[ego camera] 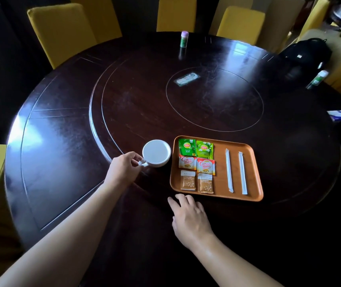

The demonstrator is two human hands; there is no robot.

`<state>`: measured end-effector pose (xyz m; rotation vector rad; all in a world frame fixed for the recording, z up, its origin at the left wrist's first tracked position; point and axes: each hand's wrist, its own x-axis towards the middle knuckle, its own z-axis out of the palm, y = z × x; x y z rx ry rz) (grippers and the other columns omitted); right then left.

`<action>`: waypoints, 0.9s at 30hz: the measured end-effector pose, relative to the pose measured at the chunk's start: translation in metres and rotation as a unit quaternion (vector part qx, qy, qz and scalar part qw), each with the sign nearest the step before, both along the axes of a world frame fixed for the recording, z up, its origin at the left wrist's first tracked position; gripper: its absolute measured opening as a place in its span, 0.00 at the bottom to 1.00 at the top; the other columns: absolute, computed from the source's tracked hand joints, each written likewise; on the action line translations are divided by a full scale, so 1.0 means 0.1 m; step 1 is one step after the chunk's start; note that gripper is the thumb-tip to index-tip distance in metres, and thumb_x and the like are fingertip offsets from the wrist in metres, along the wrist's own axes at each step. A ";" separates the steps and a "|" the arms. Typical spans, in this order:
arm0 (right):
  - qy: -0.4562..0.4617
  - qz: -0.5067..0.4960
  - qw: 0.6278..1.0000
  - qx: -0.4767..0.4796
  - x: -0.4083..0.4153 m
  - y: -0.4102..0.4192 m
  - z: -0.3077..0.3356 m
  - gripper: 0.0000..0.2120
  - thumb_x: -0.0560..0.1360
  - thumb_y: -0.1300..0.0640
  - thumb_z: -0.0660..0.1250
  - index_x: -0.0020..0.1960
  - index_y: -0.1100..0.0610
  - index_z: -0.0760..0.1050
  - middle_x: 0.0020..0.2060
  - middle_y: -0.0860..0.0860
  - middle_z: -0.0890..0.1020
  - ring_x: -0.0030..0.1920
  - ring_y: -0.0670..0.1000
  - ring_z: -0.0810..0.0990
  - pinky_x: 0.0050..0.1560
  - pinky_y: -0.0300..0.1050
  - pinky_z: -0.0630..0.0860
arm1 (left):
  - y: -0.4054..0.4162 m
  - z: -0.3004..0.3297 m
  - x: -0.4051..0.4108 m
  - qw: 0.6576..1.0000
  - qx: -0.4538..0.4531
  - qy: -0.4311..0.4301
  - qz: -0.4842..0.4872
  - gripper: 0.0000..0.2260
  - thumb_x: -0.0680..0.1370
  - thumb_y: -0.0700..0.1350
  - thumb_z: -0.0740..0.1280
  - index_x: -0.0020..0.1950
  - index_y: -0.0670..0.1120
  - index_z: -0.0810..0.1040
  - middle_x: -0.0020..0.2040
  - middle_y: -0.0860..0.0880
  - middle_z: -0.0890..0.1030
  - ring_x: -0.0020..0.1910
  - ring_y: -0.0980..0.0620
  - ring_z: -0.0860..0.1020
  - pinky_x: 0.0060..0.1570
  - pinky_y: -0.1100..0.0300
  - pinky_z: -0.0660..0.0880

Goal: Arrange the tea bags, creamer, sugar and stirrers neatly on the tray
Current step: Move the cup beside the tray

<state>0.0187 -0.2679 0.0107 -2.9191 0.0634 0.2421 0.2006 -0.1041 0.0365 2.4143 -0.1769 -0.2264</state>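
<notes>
While packets fill the tray (219, 196), the left hand (124, 167) pinches the cup (156, 153).

Six sachets (196, 165), two stirrers (235, 170), one cup (156, 153)

Two green tea bag sachets, the left tea bag (186, 147) and the right tea bag (204, 149), each carry a yellow "Lipton" emblem; the smaller print below it is illegible. Directly below them, the left creamer sachet (187, 161) and the right creamer sachet (205, 166) read "Coffee mate" in red. The two brown-and-white sugar packets (188, 180), nearest the right hand's fingertips (179, 197), bear print too small to read. The label (186, 79) at the table's centre is unreadable.
</notes>
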 end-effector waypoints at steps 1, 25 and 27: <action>-0.005 0.000 1.000 -0.001 -0.01 -0.01 -0.02 0.29 0.69 0.60 0.72 0.69 0.53 0.73 0.61 0.51 0.77 0.59 0.56 0.77 0.54 0.55 0.79 | 0.00 0.00 0.01 1.000 0.005 -0.004 -0.001 0.05 0.70 0.48 0.75 0.44 0.54 0.81 0.38 0.56 0.84 0.39 0.55 0.81 0.39 0.60 0.75; -0.004 -0.006 1.000 -0.003 -0.11 -0.16 0.03 0.27 0.71 0.62 0.71 0.69 0.52 0.74 0.60 0.50 0.78 0.60 0.55 0.77 0.55 0.54 0.79 | -0.20 0.02 0.19 0.999 -0.011 -0.003 0.040 0.07 0.71 0.43 0.72 0.46 0.53 0.84 0.43 0.54 0.84 0.44 0.51 0.81 0.42 0.60 0.75; -0.008 -0.006 1.000 -0.004 -0.12 -0.17 0.02 0.27 0.71 0.62 0.71 0.69 0.53 0.74 0.60 0.50 0.78 0.60 0.55 0.77 0.55 0.54 0.79 | -0.22 0.01 0.19 0.999 -0.011 0.000 0.044 0.07 0.71 0.44 0.73 0.47 0.52 0.84 0.43 0.54 0.84 0.46 0.52 0.80 0.43 0.61 0.72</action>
